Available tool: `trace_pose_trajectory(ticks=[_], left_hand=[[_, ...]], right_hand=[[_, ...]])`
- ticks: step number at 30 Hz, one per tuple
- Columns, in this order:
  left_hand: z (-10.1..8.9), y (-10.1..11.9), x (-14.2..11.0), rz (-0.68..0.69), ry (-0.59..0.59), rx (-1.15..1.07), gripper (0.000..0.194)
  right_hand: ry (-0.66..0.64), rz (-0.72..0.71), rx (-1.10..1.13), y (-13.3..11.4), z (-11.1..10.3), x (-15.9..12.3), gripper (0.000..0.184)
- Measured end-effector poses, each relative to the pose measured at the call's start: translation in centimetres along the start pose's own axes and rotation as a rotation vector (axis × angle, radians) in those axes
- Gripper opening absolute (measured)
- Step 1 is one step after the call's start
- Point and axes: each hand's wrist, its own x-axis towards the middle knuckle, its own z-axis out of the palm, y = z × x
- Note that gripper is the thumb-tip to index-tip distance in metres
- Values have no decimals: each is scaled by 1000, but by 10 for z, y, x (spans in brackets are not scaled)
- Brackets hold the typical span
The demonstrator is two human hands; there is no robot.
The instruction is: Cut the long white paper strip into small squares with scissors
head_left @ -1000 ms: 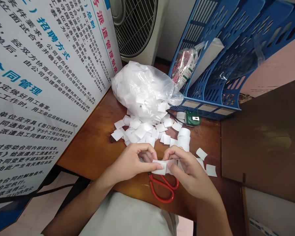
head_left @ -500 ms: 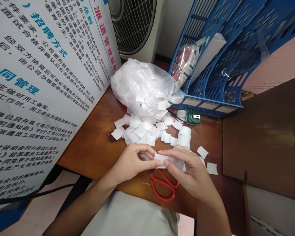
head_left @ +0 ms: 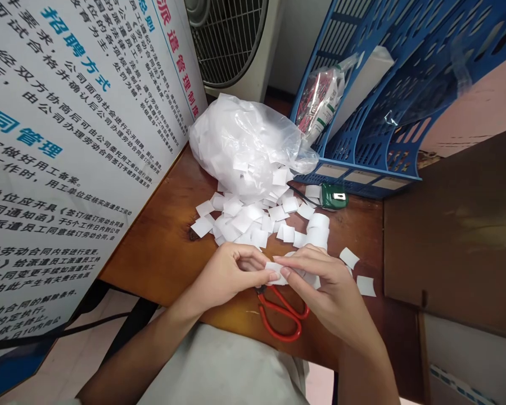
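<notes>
Between thumb and fingers, my left hand (head_left: 230,275) pinches a small white square piece (head_left: 275,272), which looks like paper or thin foam sheet. My right hand (head_left: 326,278) is closed on the same piece from the other side; its fingers partly cover it. More white pieces lie beneath and behind the right hand. Red-handled scissors (head_left: 293,336) rest on the table just below the hands, their blades mostly hidden. Beyond the hands spreads a loose pile of white squares (head_left: 240,222). An overlapping stack of white pieces (head_left: 318,230) stands behind the right hand.
A clear plastic bag (head_left: 244,140) full of white pieces sits at the back of the wooden table (head_left: 152,247). Right of it are a green tape measure (head_left: 334,197) and a blue file rack (head_left: 362,174). A printed board (head_left: 88,169) borders the left; a fan (head_left: 231,45) stands behind.
The fingers have shifted slightly on the white piece, and less of its length shows between the hands. The view has moved a little; the other things lie as before.
</notes>
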Motion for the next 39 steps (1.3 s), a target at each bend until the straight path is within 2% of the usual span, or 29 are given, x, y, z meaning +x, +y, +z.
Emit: trace_pose_trajectory(ticks=[3, 5, 9, 11, 13, 17, 19, 21, 27, 30, 34, 36, 39], left_hand=[[-3, 1, 1, -25, -78, 31, 17], [-4, 3, 1, -12, -80, 111, 16], [-7, 9, -1, -1, 42, 239, 21], [-11, 12, -4, 2, 90, 261, 26], [-17, 14, -5, 2, 117, 283, 27], [-29, 13, -2, -30, 163, 368, 27], [-33, 11, 0, -19, 193, 414, 30], [-35, 10, 1, 0, 208, 433, 32], [-37, 16, 2, -13, 192, 357, 35], [-40, 19, 5, -34, 193, 321, 31], [-44, 18, 6, -56, 199, 287, 29], [-43, 16, 6, -60, 202, 258, 31], [-39, 11, 4, -56, 221, 199, 34]], right_hand=[[-61, -35, -49, -3, 0, 3, 27], [-54, -65, -163, -8, -2, 3, 26], [174, -82, -531, -21, -3, -16, 29], [103, -65, -565, -23, 3, -36, 20], [-50, -34, -588, -17, 16, -58, 14], [-34, 74, -805, 5, 50, -83, 36], [-24, 124, -814, 11, 61, -82, 42], [-12, 158, -790, 12, 67, -74, 40], [30, 192, -787, 12, 63, -62, 29], [17, 237, -676, 14, 54, -73, 18], [-91, 410, -106, 16, 37, -100, 6], [-18, 514, 92, 18, 34, -116, 17], [81, 711, 249, 22, 39, -140, 32]])
